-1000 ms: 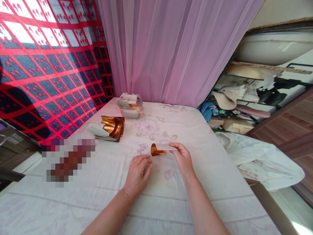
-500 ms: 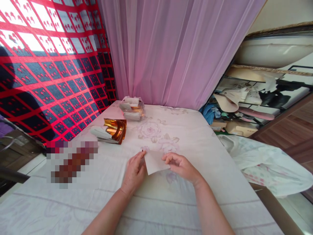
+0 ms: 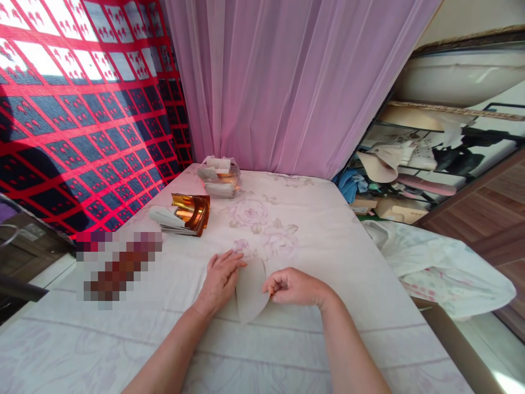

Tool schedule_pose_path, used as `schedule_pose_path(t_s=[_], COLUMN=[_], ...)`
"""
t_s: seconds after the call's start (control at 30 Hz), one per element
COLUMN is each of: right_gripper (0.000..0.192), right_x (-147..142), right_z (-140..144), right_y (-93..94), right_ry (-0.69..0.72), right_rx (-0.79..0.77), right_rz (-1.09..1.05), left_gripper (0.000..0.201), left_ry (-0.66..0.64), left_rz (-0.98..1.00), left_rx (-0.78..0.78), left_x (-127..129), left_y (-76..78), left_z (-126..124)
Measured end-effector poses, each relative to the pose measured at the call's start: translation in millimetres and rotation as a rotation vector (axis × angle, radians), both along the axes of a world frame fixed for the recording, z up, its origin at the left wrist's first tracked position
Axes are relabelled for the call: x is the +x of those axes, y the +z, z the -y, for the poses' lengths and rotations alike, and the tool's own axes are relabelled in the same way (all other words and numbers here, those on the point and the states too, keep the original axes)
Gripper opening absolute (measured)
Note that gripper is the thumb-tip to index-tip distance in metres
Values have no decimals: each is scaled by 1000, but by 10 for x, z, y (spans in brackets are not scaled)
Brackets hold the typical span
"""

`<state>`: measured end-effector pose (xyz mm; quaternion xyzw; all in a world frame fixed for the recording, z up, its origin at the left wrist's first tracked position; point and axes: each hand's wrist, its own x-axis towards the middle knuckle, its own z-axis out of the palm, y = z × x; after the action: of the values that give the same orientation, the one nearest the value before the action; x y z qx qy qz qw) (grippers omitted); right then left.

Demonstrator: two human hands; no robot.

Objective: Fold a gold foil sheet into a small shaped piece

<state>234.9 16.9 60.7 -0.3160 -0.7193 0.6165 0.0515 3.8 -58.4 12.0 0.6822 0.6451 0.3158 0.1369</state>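
A pale sheet of paper (image 3: pixel 250 293) lies between my hands on the flowered cloth, its right side curling up. My left hand (image 3: pixel 221 278) rests flat along its left edge, fingers stretched out and fingertips touching the upper left part. With closed fingers, my right hand (image 3: pixel 289 285) pinches the paper's right edge, where a small orange glint shows. Farther off to the left stands a folded stack of gold foil paper (image 3: pixel 196 210) with pale backs, fanned open. Behind it sits a clear plastic bag (image 3: pixel 221 178) holding more pale and gold paper.
The flowered cloth (image 3: pixel 320 235) covers the table. A blurred-out reddish patch (image 3: pixel 123 268) is at the left. A red and dark patterned curtain (image 3: pixel 102 109) hangs left, a purple curtain (image 3: pixel 266 82) behind. At right are a shoe rack (image 3: pixel 430 169) and a white plastic bag (image 3: pixel 451 268).
The paper has come nearer to me and turned, its right side now curled. My right hand has moved down and left with the edge. My left hand's fingers have spread flatter.
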Motion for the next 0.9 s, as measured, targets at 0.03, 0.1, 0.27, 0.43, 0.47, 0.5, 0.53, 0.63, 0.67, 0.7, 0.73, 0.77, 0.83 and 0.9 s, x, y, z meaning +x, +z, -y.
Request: schedule_pose_path(t_s=[0.03,0.1,0.27,0.43,0.47,0.5,0.53,0.63,0.67,0.7,0.73,0.77,0.83,0.9], right_gripper=[20,19,11,8,9,10,10,12,13,13,14,14,14,14], right_x=[-2,-3,-13,-102,-124,-146,-167,-226,-245,-265,-284,-302,-333,-355], right_z=[3,7,6,-7,-11,-14,-17,-14,-8,0,9,19,38,49], right_y=[0,9,35,-53,-78,-102,-121,-143,-139,-130,-119,-109,-93,-90], right_ry=[-1,2,-14,-156,-193,-223,-247,-278,-284,-290,-290,-283,-271,-276], right_rx=[-8,-21,-84,133,213,291,361,502,537,570,601,627,661,680], right_rz=[9,25,135,82,93,114,144,252,290,327,360,387,431,462], left_gripper=[33,26,21,30,31,33,34,37,37,38,37,36,33,31], left_ry=[-39,-105,-163,-141,-130,-117,-102,-62,-54,-52,-51,-48,-17,30], left_rz=[-21,-64,-94,-31,-10,14,45,135,150,150,138,115,48,-30], left_rx=[-30,-71,-102,-100,-104,-107,-111,-135,-137,-131,-117,-97,-59,-42], left_x=[12,37,47,19,15,10,6,-4,-2,4,14,28,62,96], left_y=[37,101,116,24,19,23,35,96,115,127,132,128,99,57], left_z=[15,42,64,35,27,19,12,7,10,16,22,30,42,50])
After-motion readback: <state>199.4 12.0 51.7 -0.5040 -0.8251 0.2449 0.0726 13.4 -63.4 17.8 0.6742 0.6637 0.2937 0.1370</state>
